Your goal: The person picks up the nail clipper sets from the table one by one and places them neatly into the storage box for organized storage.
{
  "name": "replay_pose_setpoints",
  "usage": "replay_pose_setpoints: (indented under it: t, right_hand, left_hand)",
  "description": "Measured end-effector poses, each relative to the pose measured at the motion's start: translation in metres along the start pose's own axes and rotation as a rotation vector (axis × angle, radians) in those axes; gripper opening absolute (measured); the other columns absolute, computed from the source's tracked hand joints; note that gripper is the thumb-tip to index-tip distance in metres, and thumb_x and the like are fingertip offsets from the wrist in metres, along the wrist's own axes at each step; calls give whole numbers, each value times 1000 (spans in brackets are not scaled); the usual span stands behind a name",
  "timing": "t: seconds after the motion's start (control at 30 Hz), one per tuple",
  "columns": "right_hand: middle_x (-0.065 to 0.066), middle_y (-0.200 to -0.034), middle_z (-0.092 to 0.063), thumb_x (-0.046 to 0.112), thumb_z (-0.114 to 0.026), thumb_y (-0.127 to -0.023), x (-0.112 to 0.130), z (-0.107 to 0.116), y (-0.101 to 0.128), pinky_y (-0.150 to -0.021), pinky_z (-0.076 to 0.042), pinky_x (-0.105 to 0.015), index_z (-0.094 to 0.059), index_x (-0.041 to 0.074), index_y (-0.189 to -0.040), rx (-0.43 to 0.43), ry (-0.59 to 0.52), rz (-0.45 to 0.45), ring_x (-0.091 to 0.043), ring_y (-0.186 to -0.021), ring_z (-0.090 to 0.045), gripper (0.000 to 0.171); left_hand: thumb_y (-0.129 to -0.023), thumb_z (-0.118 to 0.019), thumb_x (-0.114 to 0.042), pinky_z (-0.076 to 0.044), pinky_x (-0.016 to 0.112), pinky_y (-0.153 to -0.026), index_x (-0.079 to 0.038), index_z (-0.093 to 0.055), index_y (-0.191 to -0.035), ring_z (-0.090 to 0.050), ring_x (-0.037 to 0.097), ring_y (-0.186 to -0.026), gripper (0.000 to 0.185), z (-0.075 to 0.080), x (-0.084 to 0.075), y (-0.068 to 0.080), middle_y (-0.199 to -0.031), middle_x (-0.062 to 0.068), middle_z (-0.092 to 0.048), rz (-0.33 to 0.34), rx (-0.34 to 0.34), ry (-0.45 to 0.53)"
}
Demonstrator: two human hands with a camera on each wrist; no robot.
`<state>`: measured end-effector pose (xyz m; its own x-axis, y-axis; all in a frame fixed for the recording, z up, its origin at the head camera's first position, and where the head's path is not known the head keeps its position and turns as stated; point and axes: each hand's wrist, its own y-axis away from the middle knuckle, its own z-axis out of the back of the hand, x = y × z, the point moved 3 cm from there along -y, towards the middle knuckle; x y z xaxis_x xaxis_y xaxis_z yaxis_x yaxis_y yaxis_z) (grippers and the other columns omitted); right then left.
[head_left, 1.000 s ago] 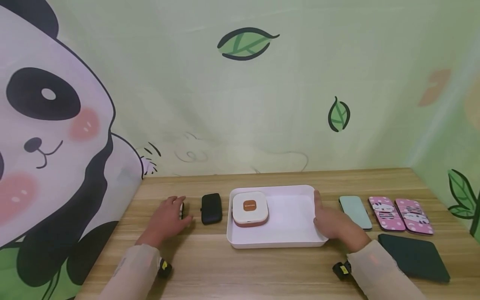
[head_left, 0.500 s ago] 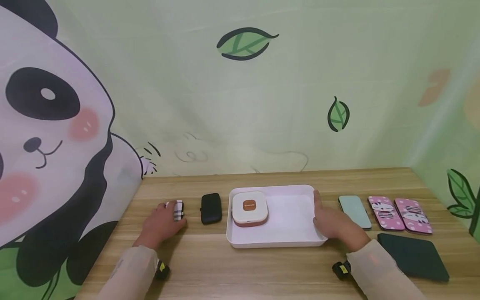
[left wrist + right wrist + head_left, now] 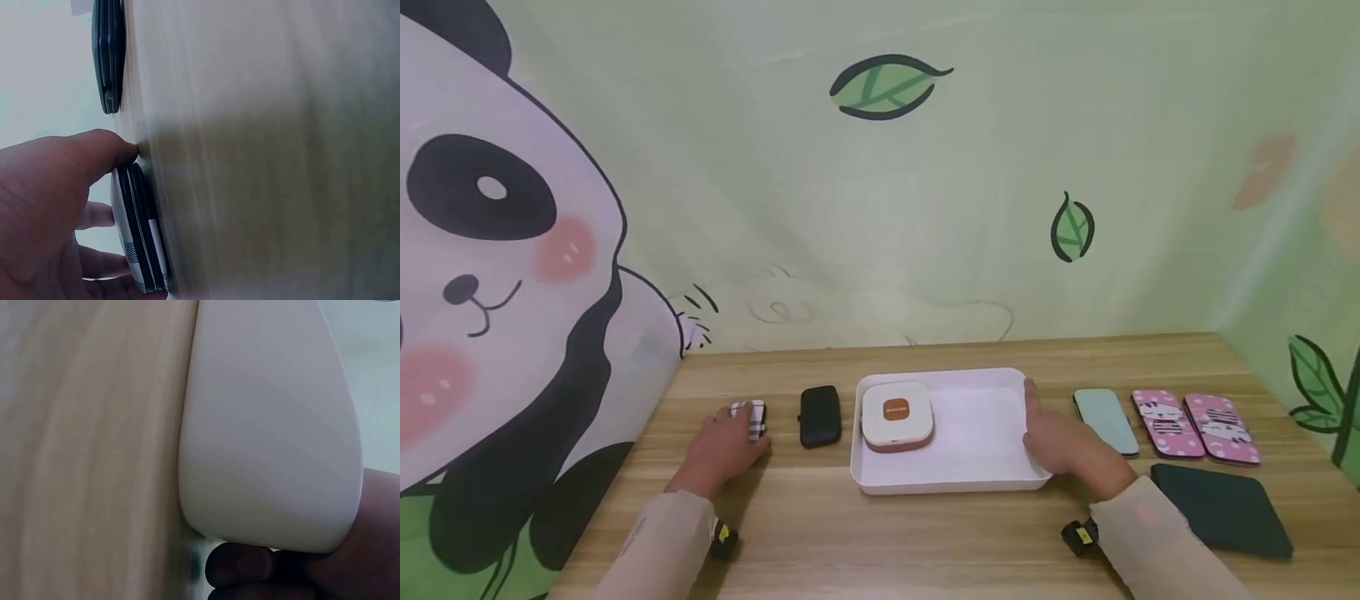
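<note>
**Two-Point Hold: Hazards and Count**

Gripped plaid case (image 3: 757,426) with left hand (image 3: 722,452): thumb set at the near end, fingers bent at the opposite side, spread no wider than the case itself. Located the case at the left of the table (image 3: 865,550), outside tray (image 3: 981,425), to the left of black case (image 3: 821,417). Could not tell whether resting fully on the wood or slightly raised.

Gripped right end of the tray with right hand (image 3: 1067,452), partly closed: one digit laid along the rim, others bent against the outer wall. Could not tell the full finger placement inside.

Hazards, as judged: Risked a slip of the plaid case through a hold at the edges only. Risked a knock against the black case through a low sideways move to the right. Risked a skid of the tray through uneven pressure at one end, and a slide of white box (image 3: 880,429) through any tilt. Risked a nudge to mint case (image 3: 1107,422) or dark pad (image 3: 1221,510) through a swing of the right sleeve (image 3: 1157,542).

Counted: one tray, with one white box inside, at the left; one plaid case; one black case; one mint case; two pink cases (image 3: 1167,425) (image 3: 1222,428), side by side; one dark pad.
</note>
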<state>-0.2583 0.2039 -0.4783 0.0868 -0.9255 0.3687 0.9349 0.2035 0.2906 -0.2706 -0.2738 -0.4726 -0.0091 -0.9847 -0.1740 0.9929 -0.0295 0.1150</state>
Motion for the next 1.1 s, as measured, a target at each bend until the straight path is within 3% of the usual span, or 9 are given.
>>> replay_pose_setpoints:
  t: [0.33,0.57,1.1]
  right_hand:
    - [-5,-63,-52,19,-42,-103,0,0,-3,-48,-38,-31,19,-2,-155,1,9,-6,-17,-50,-45,83]
    - [-4,-62,-52,19,-43,-103,2,1,-4,-47,-37,-30,18,-3,-155,1,14,0,-17,-49,-44,83]
    - [-4,-61,-51,17,-43,-102,4,2,2,-48,-37,-30,15,-6,-155,-2,13,23,-16,-49,-43,82]
  left_hand:
    - [-95,-59,-38,-44,64,-95,5,-33,-152,-45,54,-122,76,3,0,0,-145,40,-37,-18,1,-6]
    - [-93,-59,-40,-45,61,-92,3,-32,-153,-45,51,-120,78,3,4,-1,-145,40,-37,6,16,16]
    - [-86,-65,-41,-48,50,-79,0,-40,-149,-55,39,-100,79,-1,12,-7,-126,31,-58,33,-26,99]
